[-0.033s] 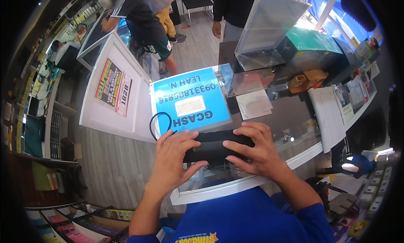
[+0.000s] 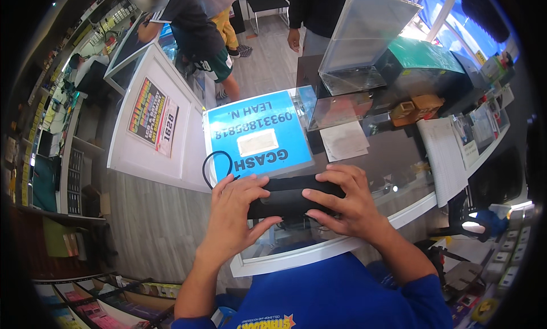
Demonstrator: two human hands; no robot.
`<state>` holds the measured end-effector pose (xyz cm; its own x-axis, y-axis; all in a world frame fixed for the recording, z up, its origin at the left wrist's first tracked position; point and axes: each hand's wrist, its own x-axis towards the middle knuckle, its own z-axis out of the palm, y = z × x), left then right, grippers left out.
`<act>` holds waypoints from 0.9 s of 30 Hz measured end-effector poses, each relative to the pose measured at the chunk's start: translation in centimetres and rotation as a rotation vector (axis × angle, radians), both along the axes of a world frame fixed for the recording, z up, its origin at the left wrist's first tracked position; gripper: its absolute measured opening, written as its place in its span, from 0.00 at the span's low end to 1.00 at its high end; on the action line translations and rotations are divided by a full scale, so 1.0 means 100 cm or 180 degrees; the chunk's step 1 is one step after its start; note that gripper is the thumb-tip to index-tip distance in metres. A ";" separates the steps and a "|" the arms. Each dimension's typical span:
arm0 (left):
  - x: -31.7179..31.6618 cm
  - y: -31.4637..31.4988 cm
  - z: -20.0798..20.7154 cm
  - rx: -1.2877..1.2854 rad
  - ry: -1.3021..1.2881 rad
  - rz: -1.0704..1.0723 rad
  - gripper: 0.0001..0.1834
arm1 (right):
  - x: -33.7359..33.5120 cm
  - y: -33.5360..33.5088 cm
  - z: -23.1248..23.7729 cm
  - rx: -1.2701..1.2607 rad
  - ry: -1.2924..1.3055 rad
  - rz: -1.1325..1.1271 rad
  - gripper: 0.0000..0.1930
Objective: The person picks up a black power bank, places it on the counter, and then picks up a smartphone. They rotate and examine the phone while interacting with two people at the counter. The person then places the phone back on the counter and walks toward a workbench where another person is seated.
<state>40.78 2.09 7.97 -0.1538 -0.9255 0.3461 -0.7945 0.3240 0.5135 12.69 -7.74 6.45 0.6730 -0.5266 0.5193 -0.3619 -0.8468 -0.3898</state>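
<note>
Both my hands hold a black oblong object (image 2: 282, 199) level above the near part of the glass counter (image 2: 399, 200). It looks like a portable speaker or a case, but its exact kind is unclear. My left hand (image 2: 238, 209) grips the left end, fingers over the top and thumb at the lower edge. At the right end, my right hand (image 2: 348, 203) is closed the same way. A thin black cord loop (image 2: 206, 170) sticks up beside my left fingers. Just beyond lies a blue printed sheet (image 2: 250, 121) under a clear cover, with a pale paper (image 2: 344, 141) to its right.
A clear-lidded display stand (image 2: 364, 32), a green-topped box (image 2: 421, 58) and a small brown box (image 2: 426, 106) stand at the far right. An open notebook (image 2: 441, 158) lies near the right edge. A white half-door (image 2: 176, 161) is on the left. Several people stand beyond the counter.
</note>
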 end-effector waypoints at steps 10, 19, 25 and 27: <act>0.003 -0.006 -0.002 -0.0026 0.0182 0.0033 0.36 | 0.002 -0.009 -0.007 0.0053 -0.0092 0.0162 0.25; 0.003 -0.007 -0.004 -0.0064 0.0274 0.0067 0.37 | 0.001 -0.011 -0.011 0.0317 -0.0340 0.0222 0.29; 0.005 -0.010 -0.007 -0.0064 0.0383 0.0028 0.37 | 0.003 -0.013 -0.021 0.0453 -0.0627 0.0196 0.38; 0.006 -0.010 -0.004 -0.0019 0.0328 -0.0007 0.33 | 0.003 -0.014 -0.023 0.0451 -0.0664 0.0192 0.38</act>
